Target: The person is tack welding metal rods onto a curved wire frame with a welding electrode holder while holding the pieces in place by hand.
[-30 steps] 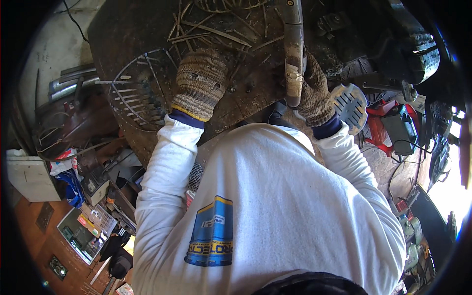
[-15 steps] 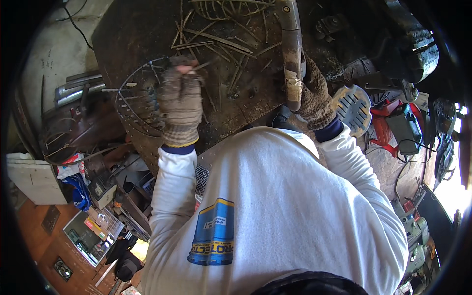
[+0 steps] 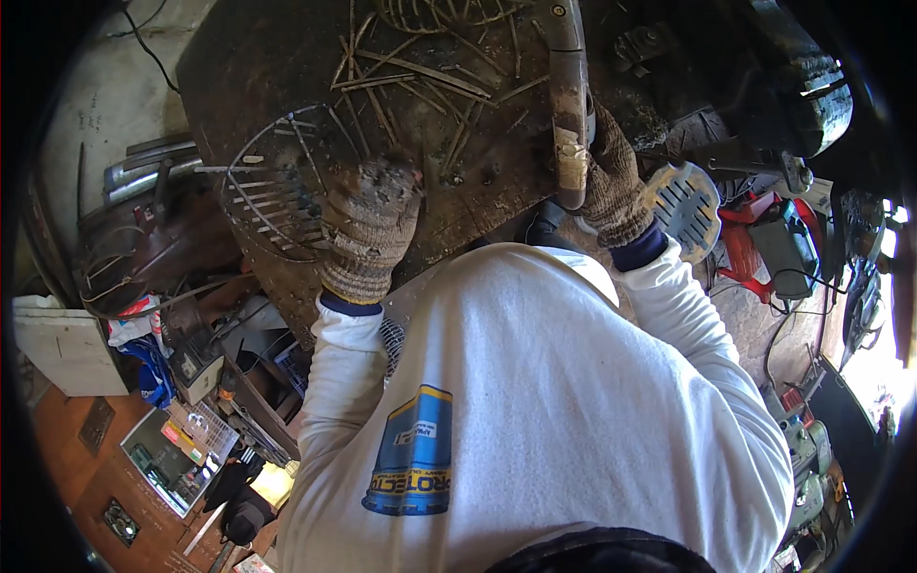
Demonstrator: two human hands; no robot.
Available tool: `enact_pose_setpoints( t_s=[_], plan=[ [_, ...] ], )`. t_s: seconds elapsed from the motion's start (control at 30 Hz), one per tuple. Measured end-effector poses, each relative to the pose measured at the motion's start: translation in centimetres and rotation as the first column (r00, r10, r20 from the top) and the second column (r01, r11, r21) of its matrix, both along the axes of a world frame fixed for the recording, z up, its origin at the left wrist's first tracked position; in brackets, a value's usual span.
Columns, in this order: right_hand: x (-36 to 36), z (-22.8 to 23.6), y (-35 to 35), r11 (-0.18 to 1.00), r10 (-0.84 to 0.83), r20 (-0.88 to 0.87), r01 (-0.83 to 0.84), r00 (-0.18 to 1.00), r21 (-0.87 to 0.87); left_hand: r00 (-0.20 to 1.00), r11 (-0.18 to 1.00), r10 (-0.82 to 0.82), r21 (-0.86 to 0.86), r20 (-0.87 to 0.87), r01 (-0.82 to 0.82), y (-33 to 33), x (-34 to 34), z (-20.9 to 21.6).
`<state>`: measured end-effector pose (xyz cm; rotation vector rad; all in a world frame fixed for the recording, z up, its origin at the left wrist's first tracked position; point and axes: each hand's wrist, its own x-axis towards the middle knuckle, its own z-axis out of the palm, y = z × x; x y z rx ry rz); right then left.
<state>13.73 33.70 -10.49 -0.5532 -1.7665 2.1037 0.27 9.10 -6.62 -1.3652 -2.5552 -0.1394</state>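
My left hand (image 3: 371,222), in a brown knitted glove, is closed over the dark metal table (image 3: 478,212). Its curled fingers hide what they hold, if anything. Right beside it lies a curved wire frame (image 3: 250,202) with a row of short crossbars. My right hand (image 3: 619,186), gloved alike, is closed against a long, worn grey-brown piece (image 3: 569,115) that stands out lengthwise from the table's near edge; I cannot make out its kind. Several thin metal rods (image 3: 411,84) lie scattered beyond my left hand. A second wire frame (image 3: 449,13) lies at the far edge of view.
A slotted metal plate (image 3: 684,212) sits right of my right hand, near a red and grey case (image 3: 788,253). Pipes (image 3: 153,177) and a white box (image 3: 72,349) stand at left. A dark, bulky machine-like shape (image 3: 812,95) is at far right.
My left hand has swung slightly right and nearer to me, off the wire frame's edge, and its fingers look more curled. My right hand stays on the long piece.
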Motion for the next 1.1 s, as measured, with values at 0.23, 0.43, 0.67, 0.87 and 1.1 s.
enact_pose_setpoints(
  t_s=[0.23, 0.43, 0.67, 0.87, 1.1],
  plan=[
    [0.2, -0.5, 0.0, 1.000, -0.005, 0.000, 0.005, 1.000, 0.016, 0.965, 0.968, -0.227, -0.136, -0.133, 0.209, 0.2, -2.1, -0.3],
    [0.3, -0.7, 0.2, 0.999, 0.033, -0.052, -0.032, 0.998, 0.008, 0.995, 0.979, -0.061, -0.198, -0.080, 0.044, 4.4, -5.2, -2.4],
    [0.2, -0.4, 0.2, 1.000, -0.010, -0.028, 0.009, 1.000, -0.025, 0.992, 0.796, 0.035, -0.597, -0.120, -0.100, 8.8, -5.1, 0.0],
    [0.0, -0.2, 0.3, 0.997, -0.008, -0.001, 0.008, 1.000, 0.082, 0.964, 0.900, -0.215, -0.414, -0.157, 0.134, 6.6, -7.0, -2.2],
    [0.2, -0.7, 0.3, 1.000, -0.004, 0.018, 0.004, 1.000, 0.016, 0.971, 0.942, 0.107, -0.290, -0.214, -0.167, 7.0, -4.4, 0.4]
  ],
)
